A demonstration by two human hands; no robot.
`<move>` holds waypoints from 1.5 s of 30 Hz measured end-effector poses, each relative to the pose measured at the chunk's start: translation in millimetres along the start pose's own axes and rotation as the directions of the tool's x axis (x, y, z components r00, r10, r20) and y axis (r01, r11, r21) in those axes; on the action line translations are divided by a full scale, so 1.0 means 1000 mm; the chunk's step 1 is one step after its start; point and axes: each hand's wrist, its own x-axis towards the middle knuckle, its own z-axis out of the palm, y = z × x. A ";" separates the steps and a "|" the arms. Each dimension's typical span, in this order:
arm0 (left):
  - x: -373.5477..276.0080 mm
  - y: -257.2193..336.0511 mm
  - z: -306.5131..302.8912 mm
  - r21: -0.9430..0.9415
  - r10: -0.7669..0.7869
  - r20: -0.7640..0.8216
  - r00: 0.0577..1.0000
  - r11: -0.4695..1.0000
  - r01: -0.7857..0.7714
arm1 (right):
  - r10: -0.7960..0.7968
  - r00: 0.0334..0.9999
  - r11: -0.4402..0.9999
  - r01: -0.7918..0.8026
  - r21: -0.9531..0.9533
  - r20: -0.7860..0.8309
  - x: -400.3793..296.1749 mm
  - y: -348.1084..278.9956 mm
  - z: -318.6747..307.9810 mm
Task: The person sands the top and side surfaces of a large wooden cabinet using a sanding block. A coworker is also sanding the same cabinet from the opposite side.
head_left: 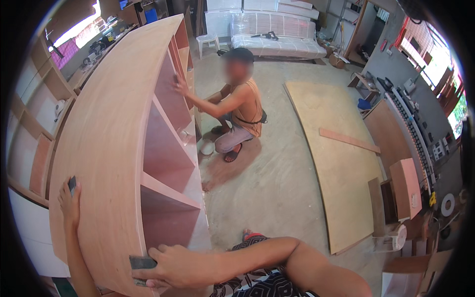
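Observation:
A long plywood cabinet (107, 122) with open compartments stands before me. At its near right corner, my right hand (174, 265) grips a dark sanding block (143, 263), which lies against the top panel's edge. Further left, my left hand (70, 204) rests near the panel's far left edge, its fingers around a small dark piece, perhaps folded sandpaper (72, 185). Pinkish divider boards (169, 191) show inside the cabinet's open side.
A co-worker (241, 104) squats at the cabinet's open side, one hand on it, beside a white container (206, 147). A large plywood sheet (334, 163) bearing a narrow board (349, 141) lies to the right. A plastic-wrapped sofa (274, 33) stands behind.

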 end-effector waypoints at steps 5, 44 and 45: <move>-0.009 0.006 -0.008 -0.025 0.014 -0.005 1.000 1.000 -0.014 | 0.015 0.995 1.000 -0.016 -0.010 -0.096 -0.001 0.003 0.014; 0.004 0.018 -0.002 -0.125 0.009 0.020 1.000 0.992 -0.007 | 0.245 0.878 0.874 -0.383 -0.299 -0.411 0.325 0.475 -0.436; 0.006 0.017 -0.001 -0.115 0.013 0.026 1.000 0.993 -0.010 | 0.263 0.880 0.873 -0.392 -0.289 -0.396 0.335 0.481 -0.447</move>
